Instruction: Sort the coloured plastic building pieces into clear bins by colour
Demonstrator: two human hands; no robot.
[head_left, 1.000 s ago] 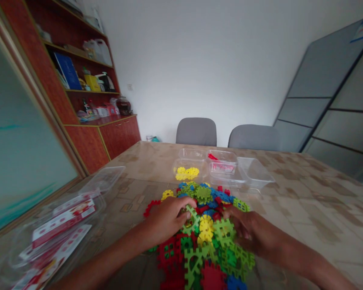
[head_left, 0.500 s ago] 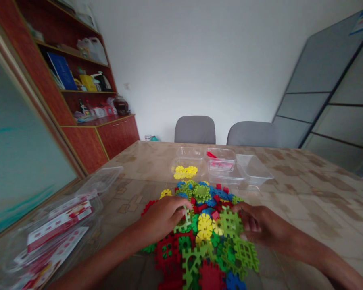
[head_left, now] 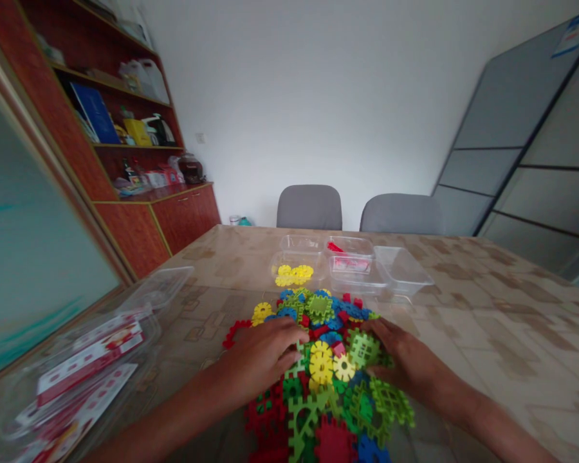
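A heap of interlocking plastic building pieces in red, green, blue and yellow lies on the table, with yellow gear-shaped discs [head_left: 321,363] near its middle. My left hand [head_left: 265,350] reaches over the heap's left side, thumb and fingers curled about a light green building piece [head_left: 299,366], which they partly hide. On the right side, my right hand [head_left: 403,357] has its fingers and thumb around the edge of a square light green building piece [head_left: 364,349]. A light green lattice piece [head_left: 390,402] lies just below that hand. Red toothed panels [head_left: 335,440] lie at the near edge.
Behind the heap stand clear plastic boxes; one box [head_left: 275,260] holds yellow discs, another [head_left: 350,244] a red piece. Clear containers with printed cards [head_left: 91,360] lie at the left. Two grey chairs [head_left: 309,207] stand beyond the table [head_left: 482,308].
The square light green piece at my right hand has shifted and turned, and that hand's fingers have spread around it. My left hand has lowered slightly over its piece.
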